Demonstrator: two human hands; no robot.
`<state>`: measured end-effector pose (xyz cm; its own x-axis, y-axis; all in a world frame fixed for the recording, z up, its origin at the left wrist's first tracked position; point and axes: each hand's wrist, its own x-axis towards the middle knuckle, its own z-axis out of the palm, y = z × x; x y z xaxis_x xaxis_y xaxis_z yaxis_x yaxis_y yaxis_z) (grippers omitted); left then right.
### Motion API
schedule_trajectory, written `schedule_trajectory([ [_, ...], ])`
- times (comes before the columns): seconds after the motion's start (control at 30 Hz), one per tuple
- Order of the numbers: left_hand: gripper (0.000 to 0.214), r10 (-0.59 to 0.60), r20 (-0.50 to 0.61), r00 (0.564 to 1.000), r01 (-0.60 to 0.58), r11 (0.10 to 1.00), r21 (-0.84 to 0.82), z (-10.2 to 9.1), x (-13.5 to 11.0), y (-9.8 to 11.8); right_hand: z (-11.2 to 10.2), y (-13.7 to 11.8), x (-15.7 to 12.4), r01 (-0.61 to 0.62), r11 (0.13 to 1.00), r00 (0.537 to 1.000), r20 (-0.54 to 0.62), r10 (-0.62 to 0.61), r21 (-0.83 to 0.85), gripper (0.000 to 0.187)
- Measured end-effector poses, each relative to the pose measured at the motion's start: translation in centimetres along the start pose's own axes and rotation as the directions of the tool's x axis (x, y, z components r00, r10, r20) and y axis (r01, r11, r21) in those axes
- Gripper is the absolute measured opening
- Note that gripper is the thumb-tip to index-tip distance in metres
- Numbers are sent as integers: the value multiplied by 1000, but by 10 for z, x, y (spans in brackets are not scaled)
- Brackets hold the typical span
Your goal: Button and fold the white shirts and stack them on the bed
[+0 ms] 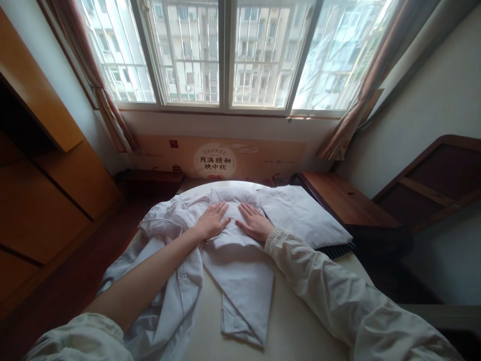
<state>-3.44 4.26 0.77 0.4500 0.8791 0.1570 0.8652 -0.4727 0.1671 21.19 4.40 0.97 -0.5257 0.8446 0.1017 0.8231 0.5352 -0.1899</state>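
Observation:
A white shirt (240, 273) lies spread and partly folded on a pale bed (300, 331). My left hand (213, 220) rests flat on the shirt's upper part, fingers stretched out and slightly spread. My right hand (254, 222) lies flat beside it on the same fold, fingers extended and pointing up-left. The two hands are a few centimetres apart and hold nothing. A shirt sleeve with a cuff (236, 323) hangs toward me between my forearms. More white cloth is bunched under my left forearm (169, 301).
A white pillow (304, 215) lies right of the hands. A wooden bedside table (345, 200) and dark headboard (439, 180) stand at right, wooden cabinets (48, 200) at left. A wide window (225, 55) with curtains and a printed cardboard panel (218, 160) are ahead.

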Motion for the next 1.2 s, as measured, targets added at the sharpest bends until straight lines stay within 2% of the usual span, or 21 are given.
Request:
schedule_trajectory([
  [0.13, 77, -72, 42, 997, 69, 995, 69, 4, -7, 1, 5, 8, -4, -124, 992, 990, 58, 126, -27, 101],
  [0.23, 85, -116, 61, 991, 109, 987, 114, -3, -11, 1, 0, 8, -2, -178, 981, 981, 66, 184, -79, 103],
  [0.37, 78, -127, 75, 989, 113, 980, 165, -18, -2, 1, -12, -2, 11, -219, 966, 969, 85, 232, -140, 94],
  [0.47, 58, -135, -35, 990, 139, 975, 174, -24, 19, 2, -21, -7, 34, -172, 973, 985, -5, 174, -156, 75],
  [0.57, 57, -163, -131, 978, 178, 978, 113, -17, 43, 0, -19, -5, 59, -137, 984, 989, -66, 130, -117, 68],
  [0.67, 64, -268, -62, 962, 269, 963, 10, 0, 56, -6, -6, 2, 74, -179, 983, 984, -26, 178, -32, 73],
  [0.73, 70, -338, -18, 941, 338, 941, -35, 11, 58, -11, 4, 9, 76, -224, 975, 974, -17, 224, 9, 79],
  [0.8, 76, -395, -27, 918, 393, 918, -47, 17, 56, -14, 12, 14, 74, -275, 961, 961, -35, 276, 22, 87],
  [0.97, 86, -455, -55, 889, 453, 891, -35, 15, 55, -12, 12, 21, 70, -372, 928, 926, -57, 372, 21, 102],
  [1.07, 80, -394, -103, 913, 396, 918, 3, 11, 56, -9, 7, 18, 69, -382, 924, 924, -34, 381, -18, 100],
  [1.13, 72, -254, -107, 961, 256, 967, 9, 9, 55, -8, 6, 15, 66, -359, 932, 933, -7, 359, -43, 95],
  [1.2, 70, -90, -63, 994, 90, 996, -10, 10, 49, -6, 7, 12, 58, -311, 949, 950, 20, 312, -51, 89],
])
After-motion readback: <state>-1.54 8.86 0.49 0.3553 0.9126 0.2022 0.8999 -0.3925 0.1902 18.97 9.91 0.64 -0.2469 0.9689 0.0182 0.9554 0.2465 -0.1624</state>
